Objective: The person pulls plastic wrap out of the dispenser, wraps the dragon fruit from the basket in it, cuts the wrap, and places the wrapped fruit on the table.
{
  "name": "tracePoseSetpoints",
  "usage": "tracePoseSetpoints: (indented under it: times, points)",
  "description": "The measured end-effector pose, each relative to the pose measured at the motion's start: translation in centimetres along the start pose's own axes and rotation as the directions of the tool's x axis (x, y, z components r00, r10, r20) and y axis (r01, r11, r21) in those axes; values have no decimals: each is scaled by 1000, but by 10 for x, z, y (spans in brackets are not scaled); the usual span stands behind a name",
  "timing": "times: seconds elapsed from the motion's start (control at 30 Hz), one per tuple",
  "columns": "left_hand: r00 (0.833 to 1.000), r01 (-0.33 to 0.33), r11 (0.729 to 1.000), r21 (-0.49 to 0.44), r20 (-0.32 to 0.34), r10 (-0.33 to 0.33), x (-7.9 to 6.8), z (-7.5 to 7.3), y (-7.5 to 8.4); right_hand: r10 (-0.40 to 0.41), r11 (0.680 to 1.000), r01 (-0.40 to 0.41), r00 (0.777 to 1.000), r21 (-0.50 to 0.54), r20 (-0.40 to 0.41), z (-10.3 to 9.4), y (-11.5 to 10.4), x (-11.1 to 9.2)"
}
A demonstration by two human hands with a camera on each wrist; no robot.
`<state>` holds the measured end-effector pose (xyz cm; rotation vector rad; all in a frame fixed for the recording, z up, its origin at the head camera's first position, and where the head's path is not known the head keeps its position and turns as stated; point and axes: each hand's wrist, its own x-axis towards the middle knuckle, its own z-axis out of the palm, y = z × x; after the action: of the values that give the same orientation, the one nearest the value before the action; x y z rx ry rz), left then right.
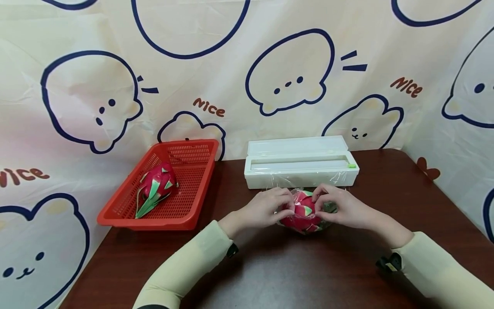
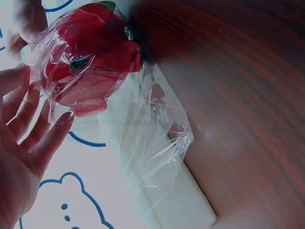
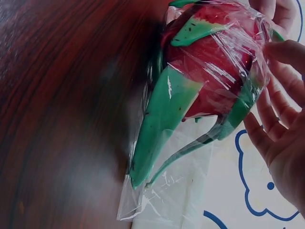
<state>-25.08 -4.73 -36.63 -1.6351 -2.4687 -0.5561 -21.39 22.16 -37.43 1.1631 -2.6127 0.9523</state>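
On the brown table, a red dragon fruit (image 1: pixel 302 222) with green scales sits between both hands, covered in clear plastic wrap (image 2: pixel 164 131). My left hand (image 1: pixel 267 207) is at its left side, thumb and fingers pinching the wrap near the top. From the right, my right hand (image 1: pixel 344 207) pinches the film over the fruit with curled fingers. In the left wrist view a loose flap of film sticks out past the fruit. Long green leaf tips (image 3: pixel 162 126) lie under the film in the right wrist view.
Right behind the fruit stands a white plastic wrap dispenser (image 1: pixel 301 179) with its lid up. A red basket (image 1: pixel 154 223) at the left holds another dragon fruit (image 1: pixel 159 180). A cartoon-printed cloth (image 1: pixel 231 77) hangs behind the table (image 1: pixel 301 274).
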Motion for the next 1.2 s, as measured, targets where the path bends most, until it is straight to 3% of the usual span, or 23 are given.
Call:
tracePoseSetpoints:
  times: [0.2, 0.4, 0.6, 0.87, 1.1, 1.2]
  points:
    - [999, 36, 999, 2, -25, -36, 1, 2, -5, 10, 1000, -10, 999, 3, -45, 3, 1, 5]
    - [992, 127, 981, -150, -9, -129, 5, 2, -14, 55, 997, -47, 990, 66, -131, 4, 6, 9]
    - [984, 171, 946, -276, -3, -178, 9, 4, -24, 118, 992, -112, 984, 55, -136, 4, 13, 9]
    - [961, 258, 866, -429, 24, -274, 14, 4, -41, 182, 983, -181, 979, 27, -94, 4, 21, 12]
    - [914, 377, 743, -552, 93, -395, 19, 8, -58, 195, 981, -194, 981, 24, -11, 4, 26, 19]
    - [900, 402, 714, -574, 105, -423, 20, 9, -63, 207, 978, -207, 978, 15, 4, 6, 29, 24]
